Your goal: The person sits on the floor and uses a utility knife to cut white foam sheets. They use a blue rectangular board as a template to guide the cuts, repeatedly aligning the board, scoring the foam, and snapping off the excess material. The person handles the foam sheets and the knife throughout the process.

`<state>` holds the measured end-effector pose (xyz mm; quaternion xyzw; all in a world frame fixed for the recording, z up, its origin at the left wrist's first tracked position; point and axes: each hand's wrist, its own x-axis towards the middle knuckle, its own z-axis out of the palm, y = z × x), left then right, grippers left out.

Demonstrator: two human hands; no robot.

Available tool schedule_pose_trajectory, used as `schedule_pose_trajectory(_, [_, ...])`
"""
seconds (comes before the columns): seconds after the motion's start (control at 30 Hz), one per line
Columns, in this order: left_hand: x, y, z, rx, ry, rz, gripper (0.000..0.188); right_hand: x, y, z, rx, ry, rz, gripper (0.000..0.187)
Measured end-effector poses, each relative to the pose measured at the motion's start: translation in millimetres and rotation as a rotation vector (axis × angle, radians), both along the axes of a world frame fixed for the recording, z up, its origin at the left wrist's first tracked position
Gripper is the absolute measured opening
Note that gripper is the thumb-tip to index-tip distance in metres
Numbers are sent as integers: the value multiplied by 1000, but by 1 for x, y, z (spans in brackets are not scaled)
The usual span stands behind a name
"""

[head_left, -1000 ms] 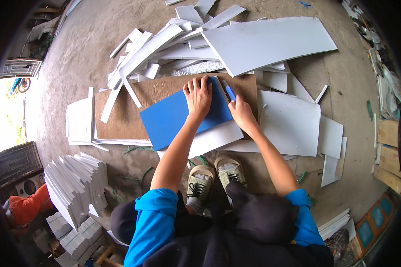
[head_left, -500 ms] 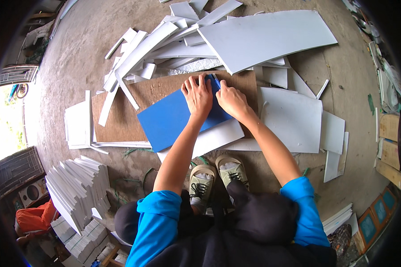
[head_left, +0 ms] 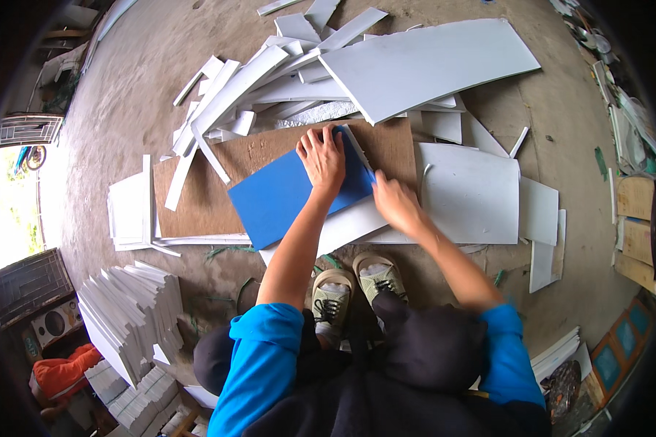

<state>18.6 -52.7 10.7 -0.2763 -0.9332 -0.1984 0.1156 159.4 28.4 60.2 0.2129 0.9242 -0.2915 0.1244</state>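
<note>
A flat blue rectangular board [head_left: 270, 195] lies slantwise over a white foam sheet [head_left: 335, 231], both on a brown wooden board [head_left: 233, 175]. My left hand [head_left: 323, 159] presses on the blue board near its far right corner, fingers spread. Beside the blue board's right edge, my right hand [head_left: 397, 202] is closed round a slim blue tool that looks like a utility knife [head_left: 372, 177]; most of it is hidden in the fist. Along that edge runs a narrow white strip [head_left: 358, 149] of foam.
Beyond the brown board lies a heap of white foam offcuts [head_left: 270, 76] with a large white sheet [head_left: 430, 65] on top. More sheets [head_left: 470, 193] rest at right. A stack of cut white pieces [head_left: 131, 313] stands at lower left, near a person in orange [head_left: 65, 371].
My right hand has drawn the knife toward me along the blue board's right edge, leaving the white strip beside it exposed. My left hand stays on the blue board.
</note>
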Motion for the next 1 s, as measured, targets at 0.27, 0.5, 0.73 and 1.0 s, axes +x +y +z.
schedule_pose_trajectory(0.27, [0,3,1,-23,23,-8,26,61,-9,16,33,52,-46,31])
schedule_pose_trajectory(0.5, [0,4,3,-22,27,1,25,-36,23,8,34,224,-44,28])
schedule_pose_trajectory(0.73, [-1,3,0,-27,1,-12,26,-84,23,-24,121,282,1,19])
schedule_pose_trajectory(1.0, [0,6,3,-31,-34,3,26,-94,27,-22,150,214,67,18])
